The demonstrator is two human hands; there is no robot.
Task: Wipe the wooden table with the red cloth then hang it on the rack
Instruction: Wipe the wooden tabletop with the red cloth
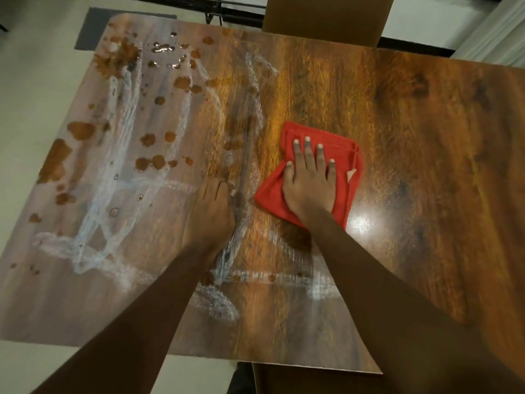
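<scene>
Near table centre, slightly right: folded red microfibre cloth [345, 194] lies flat on the glossy brown wooden table [412, 172], layered hems stacked along its far and right sides.

Edges and room:
- Right half of the tabletop is bare, shiny wood with 1 bright light glare just right of the cloth.
- Left half carries scattered brown liquid spots [81, 129] and chalky white smear streaks [125, 132], reaching almost to the left and far edges.
- Far edge: brown flat chair back [326, 18] touches or sits just beside the table. Beyond it, a thin black metal frame [227, 12]; a grey floor mat [93, 27] shows past the far left corner.
- Near edge runs under both forearms.

Writing: small pale tag [351, 174] pokes from the cloth's right edge; too small to read.

Hands:
- Right hand [309, 183] lies palm down on the cloth, fingers straight and slightly spread, pressing it to the wood.
- Left hand [213, 209] rests on the table just left of the cloth, fingers curled under, nothing visible in it.
</scene>
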